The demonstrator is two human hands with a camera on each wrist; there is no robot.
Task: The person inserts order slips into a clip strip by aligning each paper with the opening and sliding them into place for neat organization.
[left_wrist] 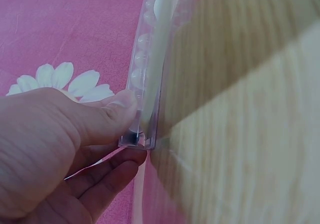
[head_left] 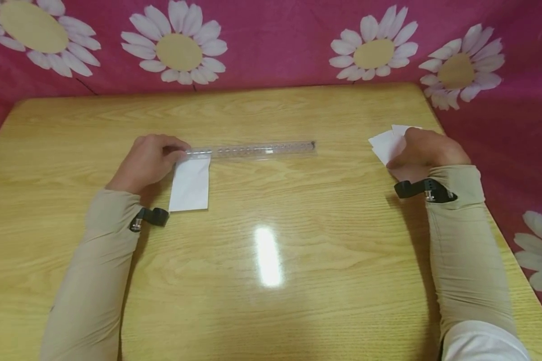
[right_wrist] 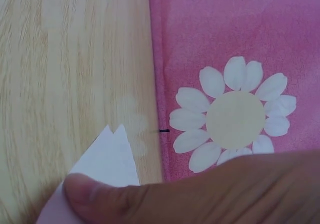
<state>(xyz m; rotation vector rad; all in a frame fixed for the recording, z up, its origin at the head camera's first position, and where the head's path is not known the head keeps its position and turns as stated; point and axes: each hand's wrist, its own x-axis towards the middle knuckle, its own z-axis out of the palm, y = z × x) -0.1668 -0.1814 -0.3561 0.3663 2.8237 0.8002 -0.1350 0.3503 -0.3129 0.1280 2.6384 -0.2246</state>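
My left hand (head_left: pixel 151 158) pinches the left end of a long, narrow, clear plastic strip (head_left: pixel 266 149). Close up, the strip (left_wrist: pixel 142 64) has a row of round bumps along one side, with the thumb lying over it near its end. A white paper slip (head_left: pixel 189 185) lies just below that end, its top edge meeting the strip in the head view. Over at the right, my right hand (head_left: pixel 426 148) holds a few white paper slips (head_left: pixel 386 144), fanned so that their corners stick out. The thumb presses on these slips (right_wrist: pixel 107 159) in the right wrist view.
Both hands are over a wood-grain table (head_left: pixel 325 240), which shows a bright light reflection near its middle. Behind it and along its right side hangs a pink cloth (head_left: pixel 275 45) printed with large white flowers. The right hand is near the table's right edge.
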